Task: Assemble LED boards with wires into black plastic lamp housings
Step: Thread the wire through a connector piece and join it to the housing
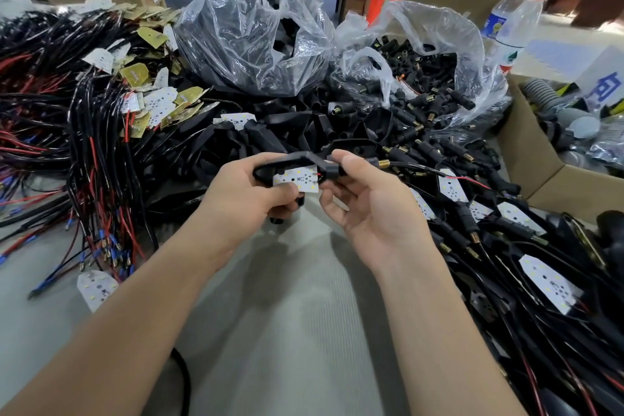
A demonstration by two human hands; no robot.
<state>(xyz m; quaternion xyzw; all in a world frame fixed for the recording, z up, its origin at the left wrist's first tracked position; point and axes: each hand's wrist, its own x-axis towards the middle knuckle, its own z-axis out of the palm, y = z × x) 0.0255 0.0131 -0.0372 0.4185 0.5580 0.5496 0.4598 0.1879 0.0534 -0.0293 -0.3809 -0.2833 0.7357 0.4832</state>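
Above the counter [304,297], our left hand [250,194] is gripping a black housing [297,157], fingers [270,160] clamped round it and the LED board [297,181] in its opening. Our right hand [368,203] is pinching its wired end. Behind, one plastic bag [236,27] is holding housings, another bag [439,44] black plugs.

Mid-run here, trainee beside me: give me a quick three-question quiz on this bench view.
1. True or false: the LED board being fitted shows its LED face upward.
2. The red-capped bottle stands: A) far right, B) far left, C) between the forearms.
3. Fill in: the left hand grips the black ___.

Key: 1 true; 2 A; 3 housing.
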